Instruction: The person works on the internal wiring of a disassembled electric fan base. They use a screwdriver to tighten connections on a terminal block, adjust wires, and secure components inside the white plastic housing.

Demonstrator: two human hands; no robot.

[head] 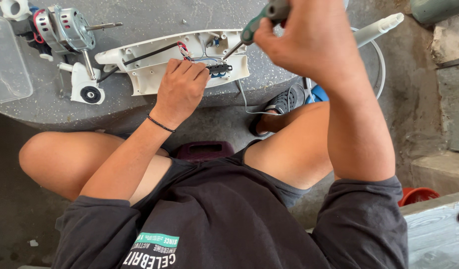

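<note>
Left hand (182, 84) sits knuckles-up at top centre, fingers curled down onto the black switch block (219, 68) inside the open white plastic housing (150, 69). Right hand (309, 37) is fisted tight round a green-handled screwdriver (254, 27), tip angled into the housing. Clear plastic box (8, 62) at upper left, small motor (65, 27) beside it.
</note>
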